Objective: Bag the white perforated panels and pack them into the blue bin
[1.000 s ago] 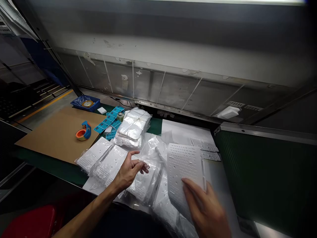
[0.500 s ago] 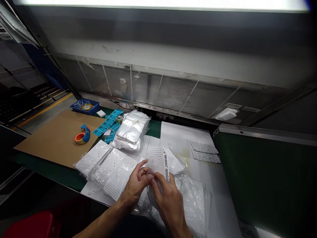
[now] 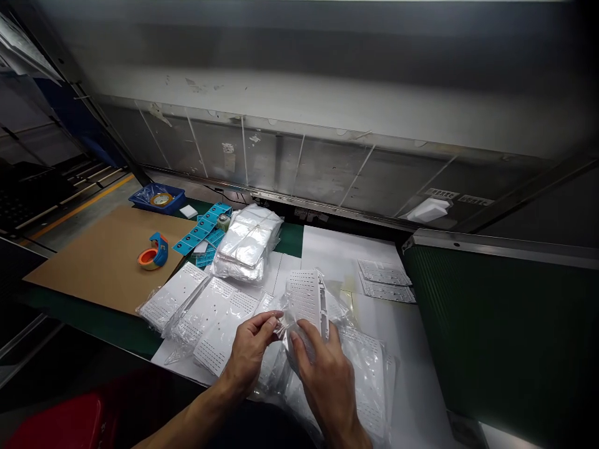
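Observation:
My left hand [image 3: 253,343] pinches the edge of a clear plastic bag [image 3: 286,321] between thumb and fingers. My right hand [image 3: 322,368] grips a white slotted panel [image 3: 305,293], tilted upward, with the plastic gathered around its lower part. How far the bag covers the panel I cannot tell. Beneath and right of my right hand lie bagged white panels [image 3: 369,374]. To the left of my hands, more bagged slotted panels [image 3: 210,315] lie overlapping on white sheeting.
A tied stack of clear bags [image 3: 248,240] stands behind the panels. Left are blue label strips [image 3: 203,227], a tape dispenser [image 3: 154,252] on brown cardboard [image 3: 93,262], and a blue tray [image 3: 175,202]. Loose slotted plates [image 3: 384,279] lie right, near a green conveyor belt [image 3: 505,324].
My left hand has moved slightly left, away from my right, drawing the plastic out. The panel has shifted a little right and stands higher. The camera view has tilted slightly.

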`<state>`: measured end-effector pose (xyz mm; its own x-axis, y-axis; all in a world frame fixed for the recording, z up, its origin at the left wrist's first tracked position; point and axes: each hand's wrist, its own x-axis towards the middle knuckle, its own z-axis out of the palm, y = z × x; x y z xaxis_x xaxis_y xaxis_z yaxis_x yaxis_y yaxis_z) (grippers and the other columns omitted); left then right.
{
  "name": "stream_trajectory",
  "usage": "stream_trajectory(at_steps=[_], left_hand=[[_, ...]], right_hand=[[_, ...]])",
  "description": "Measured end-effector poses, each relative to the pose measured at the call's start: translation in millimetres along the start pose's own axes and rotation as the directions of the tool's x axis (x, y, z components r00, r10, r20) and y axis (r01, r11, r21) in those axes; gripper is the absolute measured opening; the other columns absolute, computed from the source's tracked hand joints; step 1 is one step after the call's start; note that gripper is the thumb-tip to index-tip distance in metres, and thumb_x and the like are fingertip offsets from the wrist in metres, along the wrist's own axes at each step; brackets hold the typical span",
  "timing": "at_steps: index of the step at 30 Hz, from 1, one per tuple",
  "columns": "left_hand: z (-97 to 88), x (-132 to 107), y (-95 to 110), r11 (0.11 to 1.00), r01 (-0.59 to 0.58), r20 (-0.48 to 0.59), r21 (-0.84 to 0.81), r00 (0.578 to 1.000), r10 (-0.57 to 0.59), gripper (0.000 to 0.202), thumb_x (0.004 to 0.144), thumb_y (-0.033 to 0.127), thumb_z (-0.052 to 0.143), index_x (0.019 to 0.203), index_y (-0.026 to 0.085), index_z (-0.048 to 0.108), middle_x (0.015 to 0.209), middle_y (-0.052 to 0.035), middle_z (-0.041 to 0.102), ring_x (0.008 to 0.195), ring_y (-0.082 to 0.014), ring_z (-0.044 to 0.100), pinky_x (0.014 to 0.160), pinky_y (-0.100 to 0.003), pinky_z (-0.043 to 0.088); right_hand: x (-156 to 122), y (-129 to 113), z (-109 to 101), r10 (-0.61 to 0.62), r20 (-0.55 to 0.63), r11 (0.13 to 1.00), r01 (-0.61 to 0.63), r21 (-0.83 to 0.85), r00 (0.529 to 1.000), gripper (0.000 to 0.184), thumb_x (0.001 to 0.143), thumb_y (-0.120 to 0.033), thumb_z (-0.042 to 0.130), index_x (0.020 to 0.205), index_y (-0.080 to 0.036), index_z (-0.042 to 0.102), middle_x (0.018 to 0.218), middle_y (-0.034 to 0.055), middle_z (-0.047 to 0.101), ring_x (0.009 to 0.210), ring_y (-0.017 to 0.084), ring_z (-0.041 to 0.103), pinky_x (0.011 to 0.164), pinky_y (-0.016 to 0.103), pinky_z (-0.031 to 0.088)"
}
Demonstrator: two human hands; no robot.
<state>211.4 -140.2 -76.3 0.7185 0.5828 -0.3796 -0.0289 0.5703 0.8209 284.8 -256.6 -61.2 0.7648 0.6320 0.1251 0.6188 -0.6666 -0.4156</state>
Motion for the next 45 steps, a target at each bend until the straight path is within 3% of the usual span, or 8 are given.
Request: stream_trajectory(at_steps=[5,10,13,17,21,30,35,45], left_hand=[[1.4,0,2,0.999,0.000,-0.014,-0.038,1.000,-0.001,0.028,0.077,0.028,0.065,0.099,0.011,0.062,0.084,-0.0083,0.065,0.081,-0.0183,0.060,0.080,-0.035,0.048],[3.2,0,6,0.999,-0.039,0.034,0.000,0.999,0.039,0.017,0.078,0.027,0.064,0.087,0.012,0.062,0.081,-0.0052,0.061,0.074,-0.0155,0.057,0.073,-0.032,0.048],[6.3,-3,7,0.999,-0.042,0.100,0.016,0.994,0.040,0.013,0.077,0.025,0.065,0.081,0.013,0.061,0.079,-0.0031,0.059,0.073,-0.0137,0.055,0.073,-0.030,0.047],[7.2,-5,9,1.000,0.009,0.139,-0.012,0.990,-0.008,0.016,0.082,0.028,0.059,0.082,0.012,0.062,0.078,-0.0041,0.060,0.075,-0.0132,0.054,0.076,-0.029,0.045],[3.3,-7,13,0.998,0.058,0.133,-0.019,0.990,-0.055,0.020,0.084,0.031,0.057,0.083,0.011,0.062,0.084,-0.0070,0.062,0.080,-0.0164,0.057,0.079,-0.034,0.046],[1.8,-6,19,0.996,-0.001,0.162,0.088,0.987,-0.013,0.018,0.079,0.031,0.063,0.081,0.013,0.061,0.078,-0.0046,0.063,0.072,-0.0170,0.059,0.071,-0.033,0.048],[0.5,-9,28,0.972,-0.055,0.213,0.228,0.977,0.005,0.023,0.082,0.035,0.058,0.076,0.014,0.064,0.077,-0.0051,0.064,0.078,-0.0189,0.059,0.076,-0.031,0.045],[-3.0,-13,25,0.981,0.023,0.254,0.193,0.964,-0.073,0.019,0.074,0.033,0.067,0.078,0.014,0.064,0.079,-0.0051,0.066,0.076,-0.0192,0.060,0.071,-0.030,0.046]], right_hand=[[0,5,-6,-0.085,0.078,0.996,0.087,-0.018,0.993,0.026,0.090,-0.032,0.041,0.110,-0.030,0.057,0.109,0.0084,0.054,0.063,0.015,0.061,0.048,0.025,0.048],[8,6,-30,0.011,0.075,0.967,-0.030,0.255,0.997,0.026,0.090,-0.035,0.040,0.104,-0.030,0.061,0.098,0.0049,0.059,0.080,0.017,0.063,0.064,0.025,0.052],[16,0,-36,0.007,0.161,0.968,-0.047,0.247,0.987,0.024,0.087,-0.043,0.044,0.102,-0.035,0.062,0.100,0.0035,0.060,0.080,0.019,0.063,0.065,0.029,0.053],[17,-5,-31,-0.060,0.251,0.984,0.015,0.179,0.966,0.020,0.086,-0.035,0.049,0.101,-0.036,0.062,0.099,0.0017,0.059,0.064,0.015,0.062,0.059,0.028,0.051],[11,-5,-27,-0.078,0.265,0.986,0.035,0.163,0.961,0.024,0.088,-0.029,0.044,0.105,-0.034,0.060,0.099,0.0024,0.057,0.064,0.013,0.062,0.057,0.025,0.050],[12,-4,-26,-0.024,0.214,0.971,-0.028,0.238,0.977,0.034,0.091,-0.043,0.032,0.098,-0.034,0.064,0.090,0.0024,0.064,0.066,0.018,0.063,0.056,0.029,0.049],[11,-6,-21,-0.054,0.202,0.966,0.000,0.260,0.978,0.021,0.084,-0.044,0.049,0.096,-0.035,0.065,0.094,0.0007,0.063,0.066,0.016,0.063,0.054,0.026,0.049],[8,-9,-23,-0.081,0.273,0.953,-0.006,0.302,0.959,0.024,0.085,-0.042,0.048,0.102,-0.034,0.063,0.099,0.0031,0.060,0.073,0.017,0.063,0.062,0.028,0.051]])
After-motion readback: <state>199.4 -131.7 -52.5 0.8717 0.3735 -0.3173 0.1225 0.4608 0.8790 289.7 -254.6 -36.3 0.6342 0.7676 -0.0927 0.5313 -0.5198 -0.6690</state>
